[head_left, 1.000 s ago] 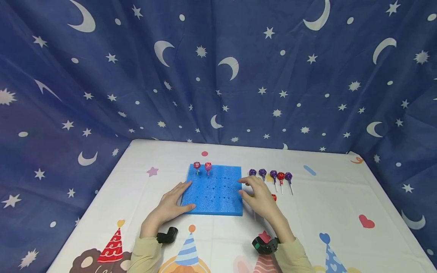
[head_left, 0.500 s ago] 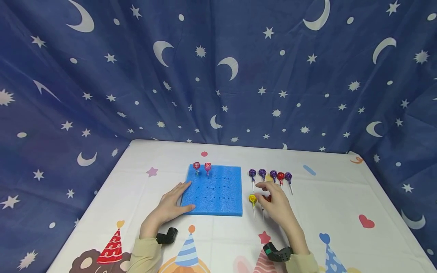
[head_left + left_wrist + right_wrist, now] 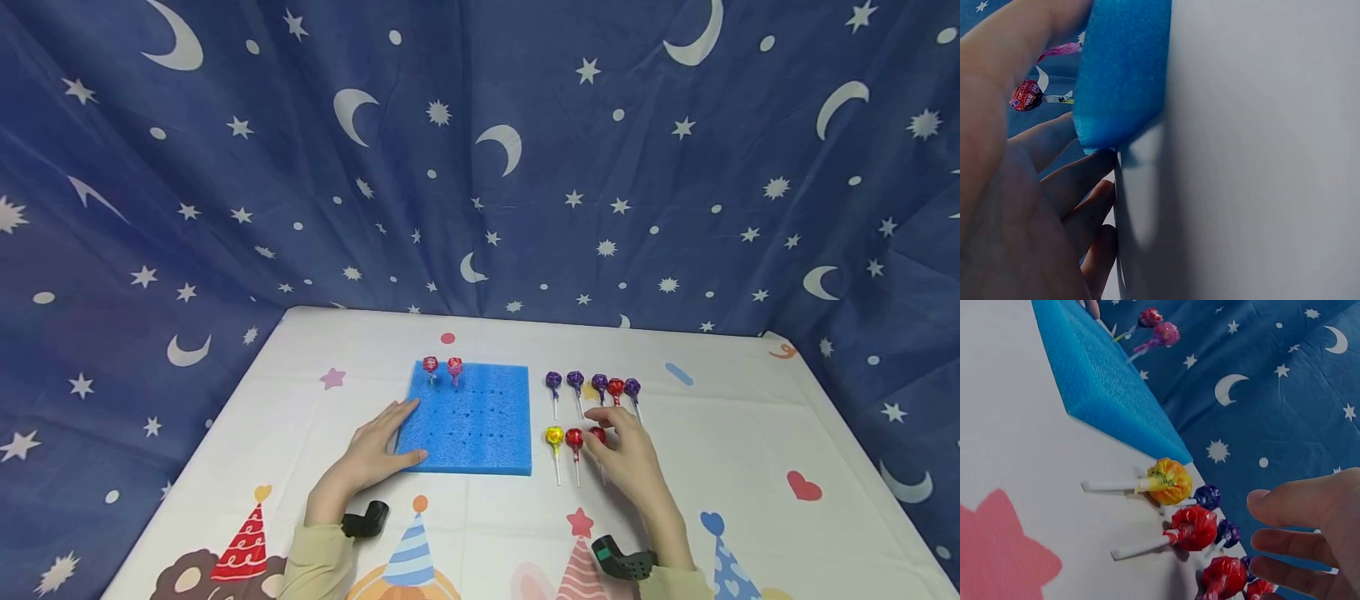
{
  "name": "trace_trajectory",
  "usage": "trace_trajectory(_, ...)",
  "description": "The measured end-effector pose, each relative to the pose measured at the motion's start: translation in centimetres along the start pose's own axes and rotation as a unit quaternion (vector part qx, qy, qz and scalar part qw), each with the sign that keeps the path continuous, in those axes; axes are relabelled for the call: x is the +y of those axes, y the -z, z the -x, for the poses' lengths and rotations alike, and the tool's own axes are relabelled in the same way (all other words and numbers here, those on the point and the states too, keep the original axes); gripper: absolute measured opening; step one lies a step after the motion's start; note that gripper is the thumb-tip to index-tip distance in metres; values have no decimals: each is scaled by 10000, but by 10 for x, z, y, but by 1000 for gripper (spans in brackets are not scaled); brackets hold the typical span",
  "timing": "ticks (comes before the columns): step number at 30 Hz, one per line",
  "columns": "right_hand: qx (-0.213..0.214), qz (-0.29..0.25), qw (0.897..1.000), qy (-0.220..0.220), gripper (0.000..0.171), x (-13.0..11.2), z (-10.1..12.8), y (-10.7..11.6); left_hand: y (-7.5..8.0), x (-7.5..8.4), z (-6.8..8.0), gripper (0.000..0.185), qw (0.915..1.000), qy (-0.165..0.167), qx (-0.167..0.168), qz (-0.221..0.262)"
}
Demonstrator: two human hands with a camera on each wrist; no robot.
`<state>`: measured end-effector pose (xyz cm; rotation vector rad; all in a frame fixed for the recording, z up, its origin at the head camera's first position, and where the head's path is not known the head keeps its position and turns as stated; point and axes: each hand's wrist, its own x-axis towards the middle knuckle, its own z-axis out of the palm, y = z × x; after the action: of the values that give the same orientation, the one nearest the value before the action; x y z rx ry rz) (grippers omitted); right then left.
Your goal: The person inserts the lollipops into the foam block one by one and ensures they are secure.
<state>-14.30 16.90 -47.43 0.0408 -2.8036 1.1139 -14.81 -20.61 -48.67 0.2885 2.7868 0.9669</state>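
Note:
My left hand (image 3: 369, 452) rests at the left edge of a blue foam board (image 3: 480, 454) dotted with small holes, thumb on its near corner. Two lollipops, one red (image 3: 430, 365) and one pink (image 3: 455, 367), stand upright in the board's far left part. My right hand (image 3: 632, 458) hovers with bent fingers and nothing in its grasp, over the right end of the near lollipop row. Under its fingertips a red lollipop (image 3: 1224, 577) is partly hidden. Beside it lie another red lollipop (image 3: 1194, 529) and a yellow lollipop (image 3: 1170, 481).
Behind the near row lies a far row of several purple lollipops (image 3: 575, 380) with one red lollipop (image 3: 616, 387) among them. A white cloth with party prints (image 3: 750, 442) covers the table. A blue star-and-moon curtain (image 3: 480, 167) hangs behind.
My right hand has moved right, from the board's right edge, past the yellow and middle red lollipops to the last red one. The left hand has stayed on the board.

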Motion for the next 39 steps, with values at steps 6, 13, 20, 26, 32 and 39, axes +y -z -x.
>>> trace_trajectory(6, 15, -80, 9999, -132, 30, 6, 0, 0, 0, -2, 0, 84, 10000, -37, 23, -34)
trace_trajectory(13, 14, 0, 9996, -298, 32, 14, 1, -4, 1, -3, 1, 84, 10000, -43, 8, -36)
trace_trajectory(20, -43, 19, 9989, -476, 36, 21, 1, -8, -1, -5, 0, 85, 10000, -35, 1, -9)
trace_trajectory(26, 14, 87, 9992, -393, 36, 23, 1, -10, -2, -5, -1, 85, 10000, 4, 3, -5)
trace_trajectory(32, 18, 216, 9992, -349, 39, 25, 1, -12, -2, -4, -1, 85, 10000, -32, 12, -16)
trace_trajectory(39, 22, 388, 9987, -321, 39, 25, 0, -14, -1, -3, -1, 84, 10000, -77, 33, -12)
